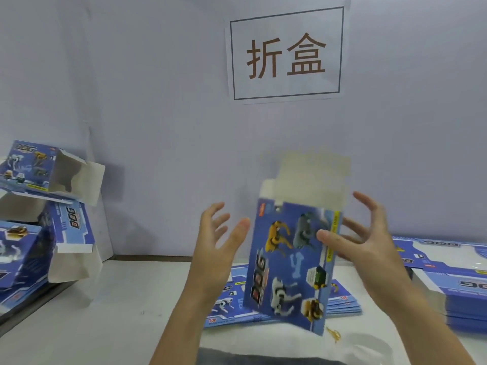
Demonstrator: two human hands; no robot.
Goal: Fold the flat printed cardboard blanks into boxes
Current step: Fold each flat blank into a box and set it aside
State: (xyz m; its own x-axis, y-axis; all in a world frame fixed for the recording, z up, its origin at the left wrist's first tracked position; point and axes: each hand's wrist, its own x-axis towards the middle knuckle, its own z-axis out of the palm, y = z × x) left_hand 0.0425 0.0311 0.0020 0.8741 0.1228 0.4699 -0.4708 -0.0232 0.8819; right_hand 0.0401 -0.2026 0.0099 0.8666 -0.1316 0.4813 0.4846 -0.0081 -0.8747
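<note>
A blue printed cardboard box (pixel 287 264) with dog pictures stands upright in the air above the table, its white top flaps (pixel 311 177) open and blurred. My right hand (pixel 369 254) holds it at the right edge, thumb on the printed front and fingers spread behind it. My left hand (pixel 221 241) is open with fingers spread just left of the box; its thumb tip is close to the box's left edge, and I cannot tell whether it touches.
A stack of flat blue blanks (pixel 342 301) lies on the white table (pixel 118 312) under the box, and a thicker stack (pixel 461 291) lies at the right. Folded boxes (pixel 39 233) pile at the left. A yellow rubber band (pixel 334 335) lies near the front edge.
</note>
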